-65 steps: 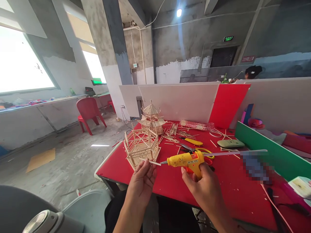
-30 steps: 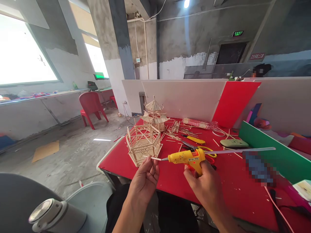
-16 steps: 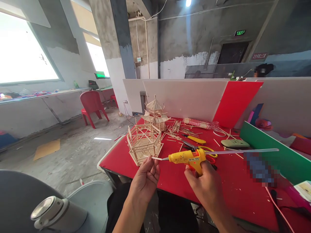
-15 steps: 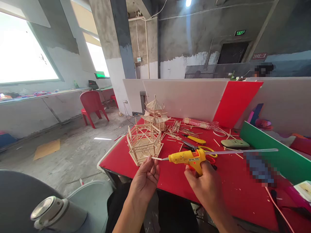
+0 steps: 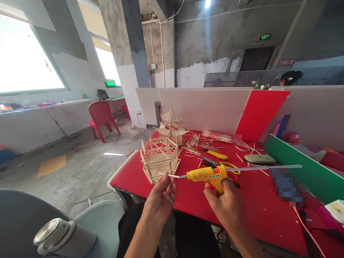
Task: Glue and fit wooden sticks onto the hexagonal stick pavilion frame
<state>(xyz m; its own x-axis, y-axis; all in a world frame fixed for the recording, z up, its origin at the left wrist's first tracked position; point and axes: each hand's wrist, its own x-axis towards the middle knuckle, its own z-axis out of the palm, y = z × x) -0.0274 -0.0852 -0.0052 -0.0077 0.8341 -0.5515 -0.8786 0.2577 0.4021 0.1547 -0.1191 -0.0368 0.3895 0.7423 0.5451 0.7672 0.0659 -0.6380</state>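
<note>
Between thumb and fingers, my left hand pinches a short thin wooden stick at the table's near edge. My right hand is wrapped round the handle of a yellow glue gun, its nozzle at the stick's right end. A long clear glue stick juts from the gun's back. Just beyond my left hand stands a railed, many-sided stick frame. Behind that rises a small stick pagoda with tiered roofs.
Scissors, a yellow utility knife and loose sticks lie on the red table. A green case is to the right, by a green panel. A metal flask stands at lower left.
The glue stick's rear end reaches a little less far to the right. Both hands stay nearly in place, with the nozzle still at the stick's end.
</note>
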